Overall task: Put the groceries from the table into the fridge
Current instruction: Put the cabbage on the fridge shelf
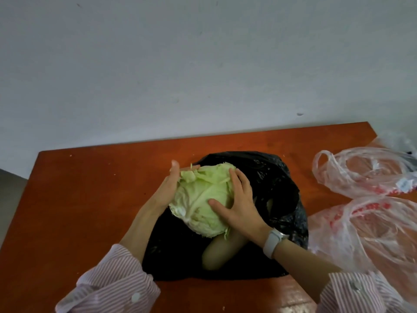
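1. A green cabbage (pixel 203 197) is held between both hands over a black plastic bag (pixel 270 181) that lies on the red-brown table (pixel 90 188); whether its underside touches the bag cannot be told.
2. The left hand (pixel 168 188) is pressed flat against the cabbage at its 9 o'clock side, fingers together and pointing away from the body.
3. The right hand (pixel 239 206) is laid over the 3 o'clock side, fingers spread and the thumb stretched across the pale ribbed leaf (a white watch (pixel 273 241) is worn on that wrist).
4. Two crumpled translucent bags with red print are seen at 3 o'clock of the black bag, the farther bag (pixel 365 175) near the table's far right corner and the nearer bag (pixel 370 231) just below it.
5. The step in hand is judged to be the lifting of the cabbage out of its bag.
6. Next, a firm two-handed hold is called for, since loose outer leaves may slip, and the load must be carried to the fridge, which is not in view.
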`<state>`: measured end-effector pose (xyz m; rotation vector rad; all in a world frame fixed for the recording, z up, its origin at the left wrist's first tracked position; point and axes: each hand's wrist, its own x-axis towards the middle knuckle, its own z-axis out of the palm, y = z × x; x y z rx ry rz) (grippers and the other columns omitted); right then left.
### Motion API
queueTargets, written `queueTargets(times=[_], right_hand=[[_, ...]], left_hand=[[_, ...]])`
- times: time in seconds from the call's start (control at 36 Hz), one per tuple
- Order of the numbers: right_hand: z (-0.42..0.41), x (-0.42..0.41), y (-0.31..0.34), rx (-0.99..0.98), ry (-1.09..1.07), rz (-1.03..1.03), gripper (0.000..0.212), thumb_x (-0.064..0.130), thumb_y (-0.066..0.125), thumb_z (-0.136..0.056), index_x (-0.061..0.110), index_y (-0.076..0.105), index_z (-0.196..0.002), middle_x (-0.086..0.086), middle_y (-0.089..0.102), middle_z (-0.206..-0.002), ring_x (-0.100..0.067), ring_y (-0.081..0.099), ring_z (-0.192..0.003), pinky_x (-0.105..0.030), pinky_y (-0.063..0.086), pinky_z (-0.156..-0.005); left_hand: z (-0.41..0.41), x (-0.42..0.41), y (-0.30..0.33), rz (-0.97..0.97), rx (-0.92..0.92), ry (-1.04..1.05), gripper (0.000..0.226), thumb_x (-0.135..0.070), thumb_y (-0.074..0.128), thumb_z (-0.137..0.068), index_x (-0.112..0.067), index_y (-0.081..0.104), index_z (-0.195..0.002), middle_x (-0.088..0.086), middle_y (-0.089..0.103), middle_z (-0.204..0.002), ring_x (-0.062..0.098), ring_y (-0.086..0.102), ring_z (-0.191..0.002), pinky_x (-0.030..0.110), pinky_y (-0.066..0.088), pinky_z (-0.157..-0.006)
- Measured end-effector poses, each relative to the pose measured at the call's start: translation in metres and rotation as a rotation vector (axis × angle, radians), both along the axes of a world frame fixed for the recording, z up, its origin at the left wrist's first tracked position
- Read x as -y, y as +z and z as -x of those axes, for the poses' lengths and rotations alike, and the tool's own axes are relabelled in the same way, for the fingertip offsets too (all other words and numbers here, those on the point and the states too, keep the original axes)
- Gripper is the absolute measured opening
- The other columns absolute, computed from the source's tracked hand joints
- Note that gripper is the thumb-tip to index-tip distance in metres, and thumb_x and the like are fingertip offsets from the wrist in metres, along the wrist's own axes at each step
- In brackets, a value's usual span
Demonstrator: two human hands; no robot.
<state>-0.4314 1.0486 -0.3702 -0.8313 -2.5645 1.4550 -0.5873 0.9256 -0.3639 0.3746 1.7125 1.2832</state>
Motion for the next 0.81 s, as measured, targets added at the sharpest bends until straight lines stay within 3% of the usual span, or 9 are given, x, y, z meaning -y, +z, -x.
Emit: queueTargets(times=[0.11, 0.22, 0.28, 0.36, 0.47, 0.58, 0.67, 0.75, 0.81], right_hand=[[0.001, 0.002, 0.0, 0.06, 0.014, 0.158, 0.089, 0.054, 0.062, -0.078, 0.031, 0.008, -0.146, 0.007, 0.002, -0.152, -0.018, 0.011, -0.141, -0.042, 0.02, -0.115], [-0.003, 0.003, 0.003, 0.039, 0.023, 0.246, 0.075, 0.049, 0.06, -0.08, 0.037, 0.018, -0.142, 0.009, 0.004, -0.15, -0.01, 0.014, -0.136, -0.029, 0.022, -0.111], [-0.002, 0.004, 0.006, -0.021, -0.045, 0.314, 0.052, 0.045, 0.055, -0.085, 0.043, 0.031, -0.13, 0.005, 0.012, -0.148, -0.008, 0.018, -0.133, -0.025, 0.024, -0.106], [0.006, 0.008, 0.006, -0.059, -0.252, 0.351, 0.027, 0.043, 0.054, -0.087, 0.036, 0.043, -0.111, -0.002, 0.033, -0.133, -0.018, 0.033, -0.129, -0.029, 0.032, -0.104], [0.019, 0.013, 0.007, 0.025, -0.467, 0.471, 0.059, 0.05, 0.066, -0.077, 0.019, 0.035, -0.116, -0.004, 0.033, -0.126, -0.023, 0.042, -0.12, -0.039, 0.041, -0.1], [0.018, 0.015, 0.005, 0.117, -0.388, 0.559, 0.098, 0.061, 0.068, -0.068, 0.036, 0.01, -0.143, 0.0, 0.016, -0.148, -0.028, 0.034, -0.131, -0.046, 0.036, -0.106], [0.016, 0.02, 0.003, 0.16, -0.261, 0.549, 0.104, 0.073, 0.065, -0.058, 0.042, 0.012, -0.142, -0.001, 0.025, -0.147, -0.025, 0.04, -0.126, -0.044, 0.039, -0.104], [0.018, 0.028, 0.004, 0.179, -0.195, 0.501, 0.093, 0.063, 0.061, -0.073, 0.04, 0.005, -0.144, -0.003, 0.02, -0.144, -0.028, 0.036, -0.128, -0.036, 0.037, -0.099], [0.018, 0.033, 0.004, 0.152, -0.219, 0.459, 0.089, 0.061, 0.06, -0.076, 0.04, 0.005, -0.144, -0.004, 0.017, -0.144, -0.03, 0.031, -0.13, -0.043, 0.033, -0.106]], left_hand=[[0.008, 0.0, 0.005, 0.032, 0.058, 0.05, 0.088, -0.081, 0.011, -0.072, -0.027, 0.07, -0.107, 0.003, 0.068, -0.113, 0.019, 0.062, -0.108, 0.037, 0.046, -0.095], [0.01, -0.002, 0.006, 0.098, -0.045, 0.144, 0.056, -0.072, 0.049, -0.074, -0.024, 0.075, -0.086, 0.006, 0.07, -0.105, 0.024, 0.064, -0.1, 0.04, 0.051, -0.089], [0.006, -0.006, 0.008, 0.079, -0.139, 0.152, 0.039, -0.054, 0.065, -0.075, -0.017, 0.072, -0.083, 0.0, 0.069, -0.094, 0.015, 0.065, -0.092, 0.027, 0.052, -0.081], [-0.005, -0.006, 0.009, 0.077, -0.406, 0.037, 0.021, -0.027, 0.065, -0.085, -0.007, 0.063, -0.093, -0.011, 0.055, -0.091, -0.015, 0.053, -0.076, 0.004, 0.041, -0.067], [-0.008, 0.005, -0.001, 0.098, -0.436, -0.009, 0.041, -0.037, 0.06, -0.087, -0.03, 0.047, -0.125, -0.008, 0.037, -0.131, -0.004, 0.042, -0.108, 0.013, 0.035, -0.09], [-0.009, 0.019, 0.002, 0.13, -0.314, -0.07, 0.058, -0.041, 0.053, -0.089, -0.03, 0.033, -0.141, -0.013, 0.031, -0.132, 0.001, 0.031, -0.119, 0.017, 0.028, -0.095], [-0.009, 0.033, -0.002, 0.153, -0.178, -0.085, 0.065, -0.06, 0.051, -0.076, -0.042, 0.032, -0.136, -0.013, 0.035, -0.135, 0.009, 0.039, -0.121, 0.025, 0.035, -0.097], [-0.015, 0.041, -0.006, 0.172, -0.168, -0.018, 0.072, -0.073, 0.054, -0.071, -0.042, 0.036, -0.133, -0.007, 0.043, -0.134, 0.013, 0.047, -0.114, 0.029, 0.041, -0.092], [-0.022, 0.041, -0.007, 0.169, -0.192, 0.057, 0.076, -0.078, 0.054, -0.061, -0.043, 0.041, -0.128, -0.004, 0.048, -0.13, 0.015, 0.05, -0.112, 0.034, 0.044, -0.094]])
